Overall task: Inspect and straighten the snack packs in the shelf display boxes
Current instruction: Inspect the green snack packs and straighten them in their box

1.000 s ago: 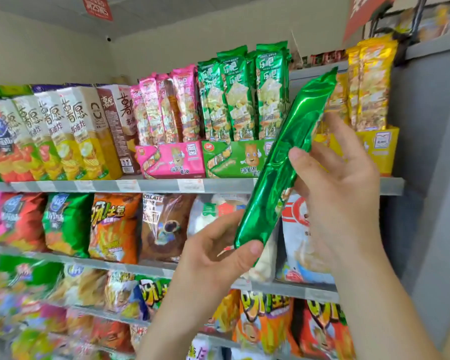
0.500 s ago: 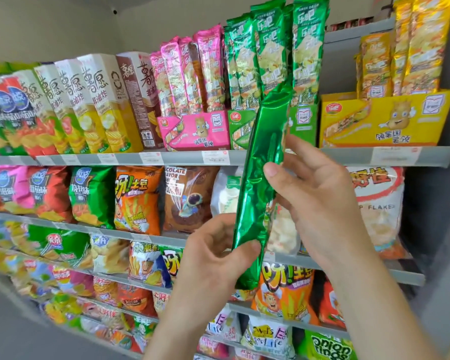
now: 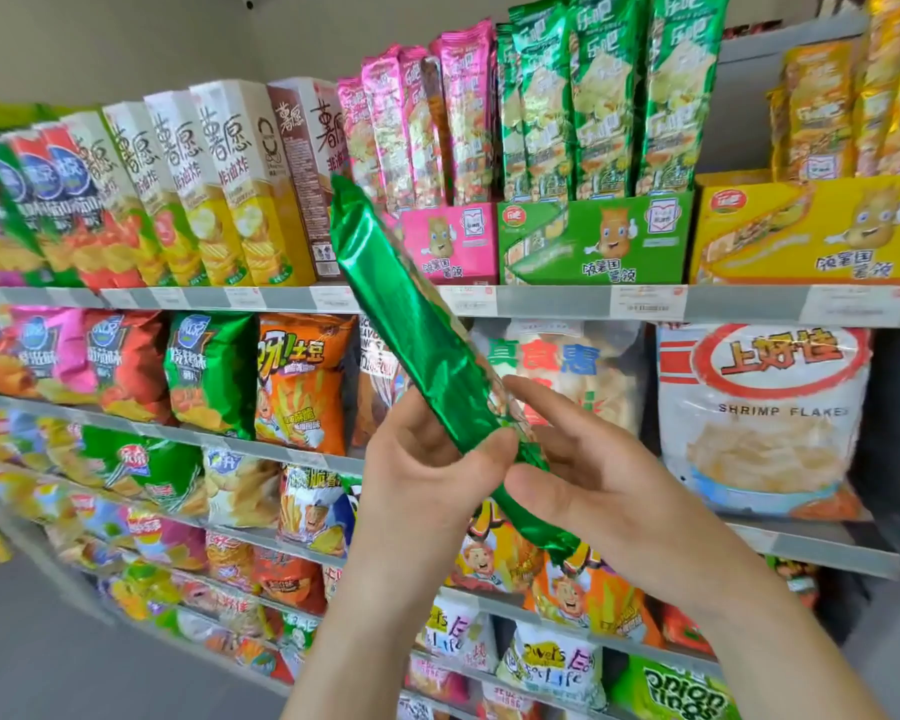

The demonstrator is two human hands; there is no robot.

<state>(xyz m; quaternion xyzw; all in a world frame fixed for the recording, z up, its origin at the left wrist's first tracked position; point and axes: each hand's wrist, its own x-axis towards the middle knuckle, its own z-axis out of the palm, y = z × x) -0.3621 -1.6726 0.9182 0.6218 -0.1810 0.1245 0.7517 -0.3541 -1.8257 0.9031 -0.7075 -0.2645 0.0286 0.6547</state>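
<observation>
Here's the green pack (image 3: 427, 356), out of its box and in the air at the centre of the frame. It's tilted, top end leaning to the upper left across the front of the pink display box (image 3: 448, 241), bottom end poking out lower right below the hands.

The left hand (image 3: 427, 475) grips it low down, thumb wrapped over the shiny face. The right hand (image 3: 609, 491) pinches the same stretch from the other side, thumb beneath and fingers laid along the edge. Both hands are full of one pack.

Now, the risks. That foil looks slick, and both grips sit near the bottom, so the long top end hangs unsupported. My guess is it could swing or slide out if either hand loosens. Squeeze harder and the contents probably crack.

Its home looks to be the green display box (image 3: 593, 241) at upper right, where the standing green packs (image 3: 593, 96) are tightly ranked. Pushing this one in at an angle could tip the neighbours or crumple a seam. The box sits right at the lip of the top shelf (image 3: 541, 301), so a heavy shove could nudge it askew.
</observation>
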